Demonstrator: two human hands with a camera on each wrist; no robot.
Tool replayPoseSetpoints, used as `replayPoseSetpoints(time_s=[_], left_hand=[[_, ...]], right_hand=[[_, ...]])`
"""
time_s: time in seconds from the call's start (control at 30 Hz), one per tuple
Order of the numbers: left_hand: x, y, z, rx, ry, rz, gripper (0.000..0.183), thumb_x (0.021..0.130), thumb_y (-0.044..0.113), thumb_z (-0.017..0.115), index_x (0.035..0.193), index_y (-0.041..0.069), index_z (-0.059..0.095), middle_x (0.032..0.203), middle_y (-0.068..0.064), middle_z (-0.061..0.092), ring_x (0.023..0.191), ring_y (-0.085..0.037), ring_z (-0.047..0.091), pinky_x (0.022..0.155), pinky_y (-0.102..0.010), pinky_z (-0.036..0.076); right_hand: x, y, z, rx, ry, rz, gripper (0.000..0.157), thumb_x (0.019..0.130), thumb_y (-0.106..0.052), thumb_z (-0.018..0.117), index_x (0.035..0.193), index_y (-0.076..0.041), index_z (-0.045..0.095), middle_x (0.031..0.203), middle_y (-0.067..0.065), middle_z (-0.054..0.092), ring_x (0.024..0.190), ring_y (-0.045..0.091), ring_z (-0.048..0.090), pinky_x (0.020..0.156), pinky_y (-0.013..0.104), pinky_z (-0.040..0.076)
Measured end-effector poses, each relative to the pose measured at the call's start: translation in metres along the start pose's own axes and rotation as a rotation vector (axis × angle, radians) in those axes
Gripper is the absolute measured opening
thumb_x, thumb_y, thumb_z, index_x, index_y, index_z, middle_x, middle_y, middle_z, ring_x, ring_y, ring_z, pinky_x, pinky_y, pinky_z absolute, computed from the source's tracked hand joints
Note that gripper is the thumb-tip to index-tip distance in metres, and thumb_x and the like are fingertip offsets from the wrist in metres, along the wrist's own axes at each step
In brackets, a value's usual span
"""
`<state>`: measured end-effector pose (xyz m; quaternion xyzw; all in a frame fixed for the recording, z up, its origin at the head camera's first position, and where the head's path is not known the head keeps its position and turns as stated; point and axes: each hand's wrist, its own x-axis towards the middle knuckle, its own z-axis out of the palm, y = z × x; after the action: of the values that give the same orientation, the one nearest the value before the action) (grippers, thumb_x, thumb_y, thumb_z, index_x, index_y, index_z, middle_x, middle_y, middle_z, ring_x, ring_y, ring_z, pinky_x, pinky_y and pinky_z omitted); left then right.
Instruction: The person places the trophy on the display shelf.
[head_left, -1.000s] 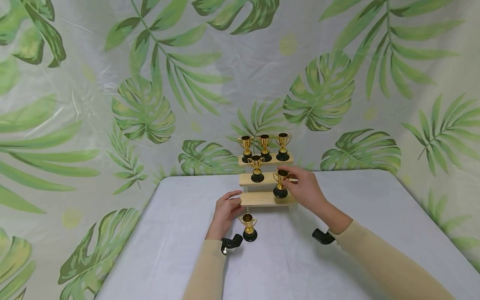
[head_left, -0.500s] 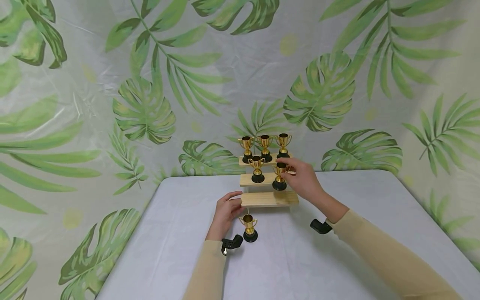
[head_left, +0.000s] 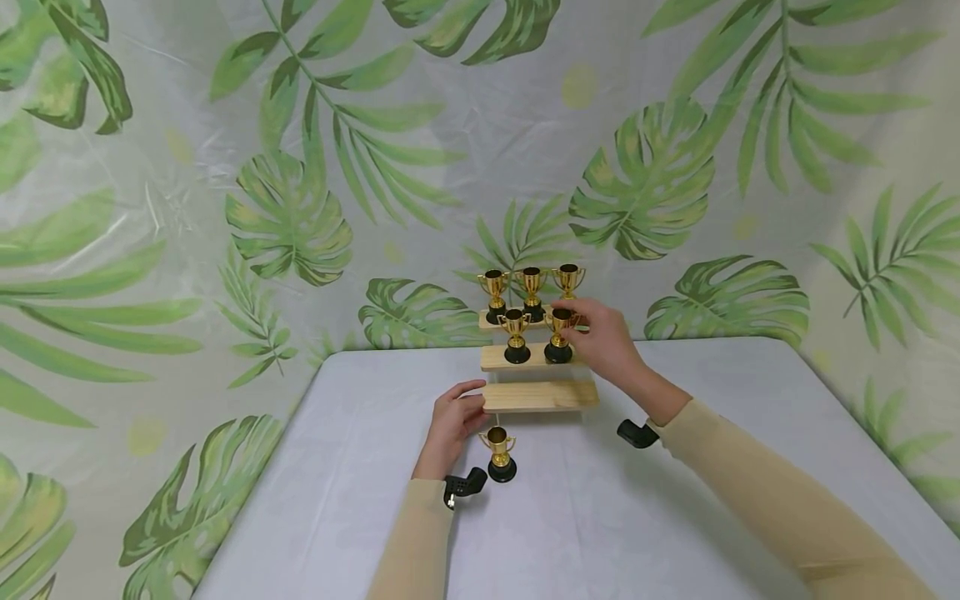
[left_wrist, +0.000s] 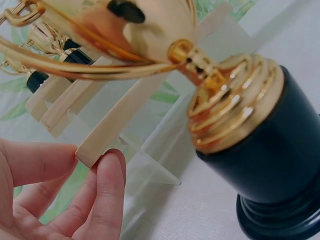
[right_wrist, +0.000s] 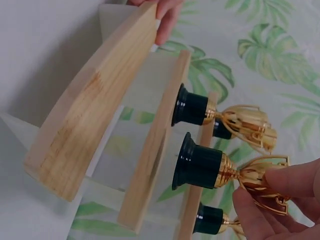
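My right hand (head_left: 603, 337) pinches a small gold trophy cup (right_wrist: 200, 165) by its bowl. Its black base is close over the right part of the middle wooden shelf (head_left: 498, 358), with a narrow gap showing in the right wrist view. Another trophy (head_left: 516, 337) stands upright to its left on that shelf. My left hand (head_left: 450, 421) grips the left end of the lowest shelf (left_wrist: 117, 120) between thumb and fingers. On the table in front of the rack, a trophy (head_left: 501, 467) stands upright near my left wrist and looms large in the left wrist view.
Three more trophies line the top shelf (head_left: 487, 320), the rightmost partly behind my right hand. Clear side panels (left_wrist: 155, 160) support the three stepped shelves. A white cloth covers the table (head_left: 360, 450). A leaf-patterned curtain (head_left: 420, 150) hangs right behind.
My right hand has carried its trophy back from above the lowest shelf to the middle shelf, beside the other one. The left hand has stayed on the lowest shelf.
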<state>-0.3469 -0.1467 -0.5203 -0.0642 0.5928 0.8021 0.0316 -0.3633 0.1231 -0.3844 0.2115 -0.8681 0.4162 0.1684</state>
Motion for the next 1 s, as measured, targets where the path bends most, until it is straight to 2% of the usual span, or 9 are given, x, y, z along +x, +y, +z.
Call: replayPoseSetpoints(time_s=[0.23,0.6,0.83,1.0], left_hand=[[-0.001,0.001,0.001,0.012,-0.001,0.002,0.042,0.09,0.0,0.064,0.132,-0.002,0.062,0.104,-0.014,0.072,0.087,-0.02,0.071,0.075,-0.031,0.058],[0.0,0.0,0.002,0.025,-0.011,-0.007,0.041,0.091,0.0,0.064,0.132,-0.001,0.062,0.107,-0.015,0.07,0.088,-0.02,0.07,0.082,-0.036,0.057],[0.0,0.001,0.002,0.011,0.0,-0.002,0.038,0.091,0.0,0.064,0.129,0.0,0.064,0.104,-0.014,0.071,0.086,-0.02,0.07,0.078,-0.034,0.058],[-0.001,0.0,0.001,0.023,0.011,-0.002,0.038,0.091,0.001,0.064,0.129,0.002,0.065,0.104,-0.013,0.071,0.087,-0.02,0.07,0.075,-0.031,0.058]], right_hand=[[0.009,0.008,0.004,-0.032,-0.01,0.001,0.047,0.092,-0.003,0.072,0.137,-0.014,0.063,0.136,0.012,0.058,0.108,0.035,0.065,0.08,0.048,0.056],[0.013,0.018,0.007,-0.022,-0.051,0.028,0.05,0.093,-0.002,0.071,0.14,-0.016,0.061,0.142,0.012,0.055,0.11,0.034,0.064,0.074,0.046,0.056],[0.016,0.021,0.008,-0.009,-0.057,0.012,0.05,0.093,-0.002,0.07,0.141,-0.013,0.06,0.142,0.012,0.056,0.109,0.033,0.064,0.074,0.044,0.056],[0.018,0.023,0.01,-0.009,-0.057,0.012,0.051,0.093,-0.004,0.071,0.141,-0.016,0.06,0.14,0.011,0.058,0.109,0.033,0.064,0.075,0.045,0.056]])
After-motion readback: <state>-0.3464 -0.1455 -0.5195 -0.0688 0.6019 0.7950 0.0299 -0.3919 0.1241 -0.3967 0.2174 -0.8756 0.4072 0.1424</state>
